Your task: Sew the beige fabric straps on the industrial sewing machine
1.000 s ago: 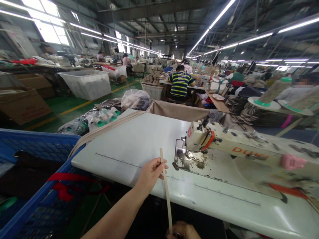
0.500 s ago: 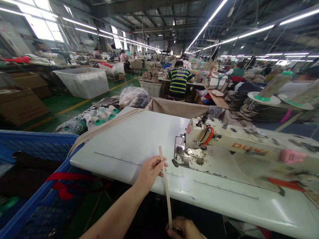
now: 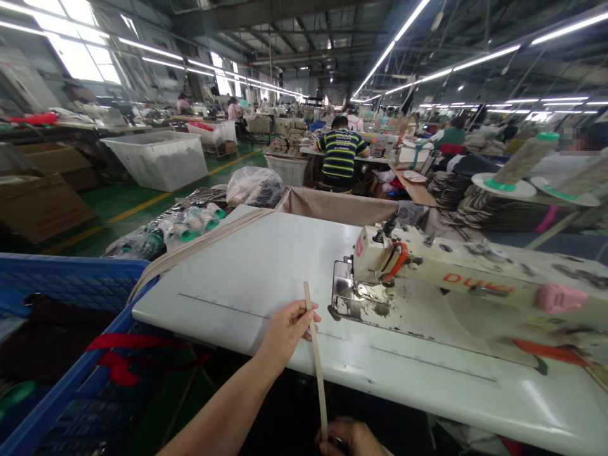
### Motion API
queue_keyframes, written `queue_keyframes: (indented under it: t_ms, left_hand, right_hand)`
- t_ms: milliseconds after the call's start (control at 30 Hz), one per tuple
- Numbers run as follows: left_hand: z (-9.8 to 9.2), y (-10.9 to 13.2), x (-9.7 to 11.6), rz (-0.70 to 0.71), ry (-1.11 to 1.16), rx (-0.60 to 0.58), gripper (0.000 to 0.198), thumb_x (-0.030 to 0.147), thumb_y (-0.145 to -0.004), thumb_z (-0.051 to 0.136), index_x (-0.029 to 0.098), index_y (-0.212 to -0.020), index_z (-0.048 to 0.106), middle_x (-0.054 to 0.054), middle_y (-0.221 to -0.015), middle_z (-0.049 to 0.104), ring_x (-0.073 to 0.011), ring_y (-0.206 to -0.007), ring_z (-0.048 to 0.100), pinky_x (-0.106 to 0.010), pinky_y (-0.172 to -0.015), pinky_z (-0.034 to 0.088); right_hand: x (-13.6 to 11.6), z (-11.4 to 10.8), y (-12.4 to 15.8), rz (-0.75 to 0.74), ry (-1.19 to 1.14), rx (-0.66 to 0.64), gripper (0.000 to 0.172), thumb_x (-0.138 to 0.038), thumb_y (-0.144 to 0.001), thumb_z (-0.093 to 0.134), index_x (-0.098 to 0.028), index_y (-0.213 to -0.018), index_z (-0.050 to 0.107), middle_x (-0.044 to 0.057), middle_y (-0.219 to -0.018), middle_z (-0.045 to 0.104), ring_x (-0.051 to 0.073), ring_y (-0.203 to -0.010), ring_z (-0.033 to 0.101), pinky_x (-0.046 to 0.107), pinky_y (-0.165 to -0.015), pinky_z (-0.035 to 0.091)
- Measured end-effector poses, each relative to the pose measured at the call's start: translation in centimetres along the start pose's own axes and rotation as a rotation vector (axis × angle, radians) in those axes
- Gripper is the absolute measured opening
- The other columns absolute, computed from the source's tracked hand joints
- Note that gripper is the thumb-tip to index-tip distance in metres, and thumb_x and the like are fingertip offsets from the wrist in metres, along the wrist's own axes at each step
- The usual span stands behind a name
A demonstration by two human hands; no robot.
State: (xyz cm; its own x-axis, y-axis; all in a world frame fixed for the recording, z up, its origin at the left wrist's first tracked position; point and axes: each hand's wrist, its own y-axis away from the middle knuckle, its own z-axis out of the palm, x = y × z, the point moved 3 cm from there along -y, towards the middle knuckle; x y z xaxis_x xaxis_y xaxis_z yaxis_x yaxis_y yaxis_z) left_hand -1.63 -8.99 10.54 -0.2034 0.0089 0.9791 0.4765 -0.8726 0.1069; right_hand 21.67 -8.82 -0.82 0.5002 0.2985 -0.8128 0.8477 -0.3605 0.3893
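A narrow beige fabric strip [image 3: 318, 370] runs from above the table's front edge down toward me. My left hand [image 3: 289, 326] is closed, pinching it near its upper end between thumb and fingers; a short end sticks up past them. Lower down, at the bottom of the view, my right hand [image 3: 354, 437] is closed round the strip's lower part. Something small and dark, with a metallic glint, shows by its fingers, too shadowed to name. To the right of my left hand stands a sewing machine [image 3: 427, 272], its needle area over a worn metal plate [image 3: 344, 285].
More beige strips [image 3: 190, 244] lie across the left end of the white table [image 3: 228, 272]. A blue crate [image 3: 76, 278] with dark cloth and a red band [image 3: 128, 342] stands at left. Bagged thread cones [image 3: 190, 225] lie behind. A person [image 3: 339, 152] sits working farther back.
The view has shifted very slightly. Both hands keep their hold on the strip in nearly the same place.
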Motion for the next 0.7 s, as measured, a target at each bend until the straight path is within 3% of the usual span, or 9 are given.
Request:
queue_keyframes:
  t_ms: [700]
  left_hand:
    - [0.07,-0.02,0.04,-0.009,-0.024,0.000,0.050,0.052,-0.081,0.076,0.014,-0.114,0.073,-0.008,-0.091,0.073,-0.0173,-0.072,0.066,-0.027,-0.061,0.059]
  right_hand:
    - [0.15,0.26,-0.12,0.006,-0.011,-0.001,0.025,-0.026,-0.087,0.062,-0.025,-0.103,0.081,0.004,-0.101,0.074,0.022,-0.093,0.069,0.026,-0.083,0.048]
